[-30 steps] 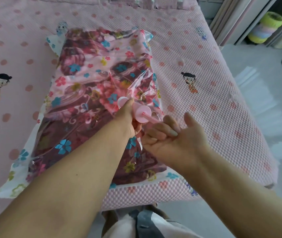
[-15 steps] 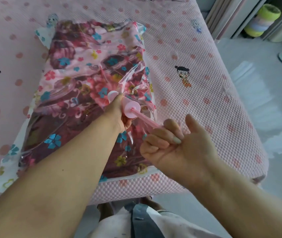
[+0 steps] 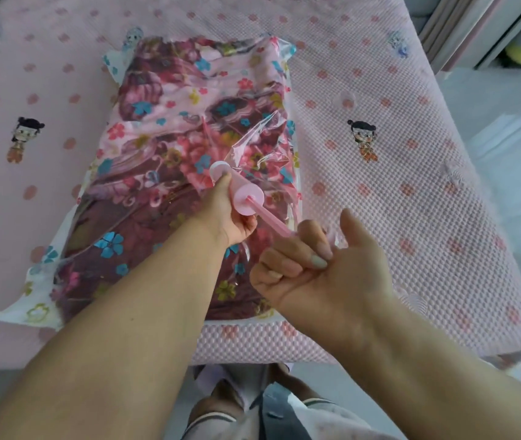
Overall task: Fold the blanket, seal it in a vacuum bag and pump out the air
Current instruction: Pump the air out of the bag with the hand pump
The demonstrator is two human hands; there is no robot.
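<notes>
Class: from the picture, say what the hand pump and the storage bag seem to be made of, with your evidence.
Hand pump: apparently rigid pink plastic, smooth and matte, with evenly moulded round caps. Storage bag: thin clear plastic film, glossy; it wrinkles, catches glare, and the floral blanket shows through.

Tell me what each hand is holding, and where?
Left hand grips the pink pump by its barrel; right hand grips the plunger rod's handle end.

Floral blanket [image 3: 164, 128] folded flat inside clear vacuum bag [image 3: 272, 128], lying on the bed; plastic wrinkled. Pink hand pump [image 3: 237, 192] stands tilted on the bag, plunger rod [image 3: 270, 222] drawn out
</notes>
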